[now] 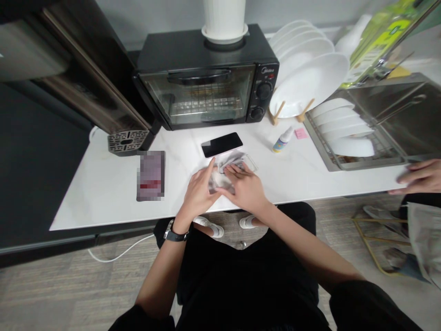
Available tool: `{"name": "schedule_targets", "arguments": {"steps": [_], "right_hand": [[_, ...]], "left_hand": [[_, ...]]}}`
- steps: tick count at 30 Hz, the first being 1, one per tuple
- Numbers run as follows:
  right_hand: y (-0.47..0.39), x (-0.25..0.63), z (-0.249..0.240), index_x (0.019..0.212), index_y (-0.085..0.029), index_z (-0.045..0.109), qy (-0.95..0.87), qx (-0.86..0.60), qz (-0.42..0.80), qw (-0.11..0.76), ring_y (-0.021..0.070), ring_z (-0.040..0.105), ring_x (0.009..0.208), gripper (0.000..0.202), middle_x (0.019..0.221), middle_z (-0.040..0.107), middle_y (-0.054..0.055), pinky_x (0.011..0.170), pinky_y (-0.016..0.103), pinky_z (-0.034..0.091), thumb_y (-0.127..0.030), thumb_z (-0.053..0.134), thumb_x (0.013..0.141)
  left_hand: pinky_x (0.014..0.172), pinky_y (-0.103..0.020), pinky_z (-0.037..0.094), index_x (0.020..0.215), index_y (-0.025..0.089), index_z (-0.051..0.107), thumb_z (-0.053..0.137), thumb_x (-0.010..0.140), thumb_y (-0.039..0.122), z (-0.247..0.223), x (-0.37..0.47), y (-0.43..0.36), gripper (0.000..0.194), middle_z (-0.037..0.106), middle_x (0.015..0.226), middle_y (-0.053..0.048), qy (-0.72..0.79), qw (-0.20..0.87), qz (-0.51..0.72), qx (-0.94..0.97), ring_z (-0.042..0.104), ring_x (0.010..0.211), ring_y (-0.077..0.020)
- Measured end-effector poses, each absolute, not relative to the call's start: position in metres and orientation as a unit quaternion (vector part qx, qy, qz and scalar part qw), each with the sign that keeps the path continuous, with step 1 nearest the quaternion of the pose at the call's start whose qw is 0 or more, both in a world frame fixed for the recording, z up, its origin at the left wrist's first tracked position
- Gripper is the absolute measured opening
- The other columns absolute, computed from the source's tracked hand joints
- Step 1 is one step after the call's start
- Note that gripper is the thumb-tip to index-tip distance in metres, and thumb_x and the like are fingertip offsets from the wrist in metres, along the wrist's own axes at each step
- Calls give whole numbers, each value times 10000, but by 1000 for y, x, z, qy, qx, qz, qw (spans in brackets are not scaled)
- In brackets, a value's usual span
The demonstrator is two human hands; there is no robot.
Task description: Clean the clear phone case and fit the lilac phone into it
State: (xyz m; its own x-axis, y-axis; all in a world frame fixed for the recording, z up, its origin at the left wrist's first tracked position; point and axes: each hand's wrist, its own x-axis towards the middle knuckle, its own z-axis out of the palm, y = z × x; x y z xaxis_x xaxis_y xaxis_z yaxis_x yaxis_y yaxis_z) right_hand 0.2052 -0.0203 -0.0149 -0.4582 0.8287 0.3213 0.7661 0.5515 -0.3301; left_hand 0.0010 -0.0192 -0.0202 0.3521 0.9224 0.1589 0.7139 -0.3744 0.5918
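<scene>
Both hands are together near the counter's front edge, over a crumpled greyish-white cloth [237, 158] and a clear, flat piece that looks like a transparent phone case [253, 163]. My left hand [200, 187], with a watch at the wrist, grips the left side of the clear case between thumb and fingers. On the cloth, the fingers of my right hand [248, 187] are bent and press it down against the case. Much of the case lies hidden under hands and cloth. Just beyond them rests a black-screened phone [222, 144].
A small spray bottle [283, 140] and a pink note [301, 133] stand right of the phone. Left lies a pixelated flat item [151, 177]. Behind are a toaster oven [206, 99] and racked plates [312, 85]. Another person's hand [425, 177] touches the counter by the sink [329, 158].
</scene>
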Motion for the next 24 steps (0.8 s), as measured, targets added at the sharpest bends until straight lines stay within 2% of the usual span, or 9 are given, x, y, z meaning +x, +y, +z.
{"name": "schedule_targets", "arguments": {"steps": [4, 7, 9, 12, 16, 21, 24], "right_hand": [[-33, 193, -8, 1373, -113, 714, -872, -405, 132, 240, 290, 674, 1393, 554, 1425, 737, 188, 1297, 483, 414, -561, 576, 1077], [-39, 214, -4, 1377, -218, 728, -873, -395, 163, 237, 268, 692, 1371, 457, 1407, 762, 104, 1304, 518, 403, -539, 583, 1084], [-39, 234, -3, 1373, -257, 734, -868, -411, 161, 226, 260, 708, 1348, 408, 1404, 765, 72, 1316, 539, 382, -509, 569, 1098], [-33, 262, -4, 1368, -235, 739, -856, -456, 120, 212, 270, 713, 1339, 406, 1396, 767, 83, 1325, 550, 358, -477, 530, 1118], [-20, 270, -9, 1357, -196, 738, -823, -523, 51, 217, 305, 740, 1293, 447, 1370, 778, 116, 1340, 616, 287, -486, 488, 1128], [-15, 224, -17, 1412, -79, 685, -820, -520, 58, 233, 357, 646, 1419, 620, 1450, 711, 211, 1311, 596, 353, -586, 554, 1079], [-24, 195, -17, 1415, -87, 687, -840, -477, 89, 241, 341, 639, 1431, 618, 1451, 709, 215, 1314, 556, 367, -587, 576, 1070]], "left_hand": [[1156, -519, 485, 1750, 269, 138, 748, 940, 391, -23, -1, -19, 1021, 655, 1492, -135, 521, 213, 243, 790, 614, 1370, -342], [1135, -525, 496, 1750, 286, 135, 784, 922, 426, -20, 1, -20, 1061, 673, 1451, -131, 533, 212, 241, 783, 634, 1326, -343], [1166, -534, 469, 1752, 302, 103, 785, 929, 441, -17, 3, -21, 1077, 660, 1495, -121, 526, 214, 240, 787, 607, 1368, -343], [1221, -538, 413, 1750, 332, 56, 763, 956, 417, -12, 6, -22, 1067, 626, 1574, -85, 513, 218, 238, 795, 551, 1449, -329], [1229, -536, 406, 1750, 339, 62, 768, 951, 421, -8, 6, -21, 1069, 627, 1582, -71, 520, 222, 229, 792, 546, 1460, -328], [1217, -524, 421, 1751, 311, 95, 763, 944, 433, -14, 4, -19, 1055, 641, 1551, -96, 525, 223, 230, 788, 568, 1439, -326], [1176, -509, 462, 1751, 267, 136, 753, 931, 423, -20, 1, -19, 1037, 640, 1522, -131, 529, 214, 233, 787, 600, 1389, -335]]}}
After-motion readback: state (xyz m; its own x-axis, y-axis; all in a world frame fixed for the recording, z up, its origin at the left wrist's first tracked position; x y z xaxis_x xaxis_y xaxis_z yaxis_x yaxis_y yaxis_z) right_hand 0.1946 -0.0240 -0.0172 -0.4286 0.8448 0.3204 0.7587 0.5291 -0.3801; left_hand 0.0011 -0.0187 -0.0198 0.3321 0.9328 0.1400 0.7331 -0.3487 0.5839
